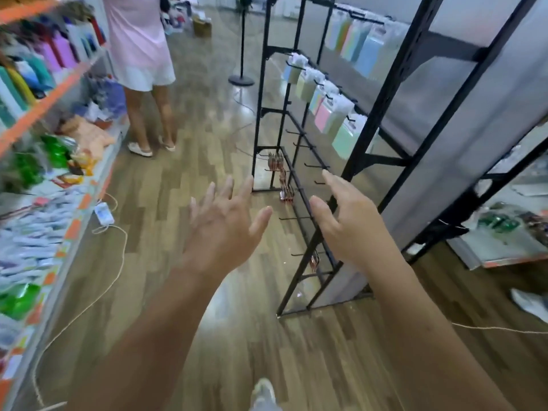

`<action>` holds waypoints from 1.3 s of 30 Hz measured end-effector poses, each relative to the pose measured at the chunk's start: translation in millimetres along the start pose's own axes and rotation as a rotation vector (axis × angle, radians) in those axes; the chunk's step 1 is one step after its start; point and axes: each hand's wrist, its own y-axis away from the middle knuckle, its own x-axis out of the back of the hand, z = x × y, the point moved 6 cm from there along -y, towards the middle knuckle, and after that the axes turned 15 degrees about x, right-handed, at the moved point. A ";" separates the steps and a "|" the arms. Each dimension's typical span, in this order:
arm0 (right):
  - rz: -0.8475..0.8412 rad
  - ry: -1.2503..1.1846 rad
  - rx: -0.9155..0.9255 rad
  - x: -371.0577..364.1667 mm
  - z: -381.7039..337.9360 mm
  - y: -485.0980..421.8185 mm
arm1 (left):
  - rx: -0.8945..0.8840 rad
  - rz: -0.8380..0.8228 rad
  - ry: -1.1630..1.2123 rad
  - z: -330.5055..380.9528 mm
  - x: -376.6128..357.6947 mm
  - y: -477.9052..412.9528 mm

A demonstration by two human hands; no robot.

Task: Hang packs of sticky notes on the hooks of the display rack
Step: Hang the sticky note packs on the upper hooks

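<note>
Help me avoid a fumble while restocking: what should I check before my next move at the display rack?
1. Left hand free: ok, open, holding nothing.
2. Right hand free: ok, open, by the display rack.
3. Pack of sticky notes ready to hang: not ok, neither hand holds one.
4. Bare hooks available: ok, several on the lower rows.
5. Hung packs fully seated on their hooks: cannot tell, too blurred.
6. Floor safe to step on: not ok, a cord lies loose on the left.

Pastel sticky-note packs (326, 114) hang along the black display rack's (299, 185) upper hooks (314, 166).
</note>
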 end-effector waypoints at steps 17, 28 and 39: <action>0.290 -0.035 -0.087 -33.6 139.7 -329.2 | -0.114 0.031 0.027 65.4 0.5 -379.8; 0.517 0.059 -0.245 -45.5 219.4 -483.6 | -0.337 -0.048 0.098 131.0 -21.7 -590.1; 0.927 0.414 -0.417 -33.3 270.3 -588.0 | -0.661 -0.213 0.154 225.8 -32.9 -749.7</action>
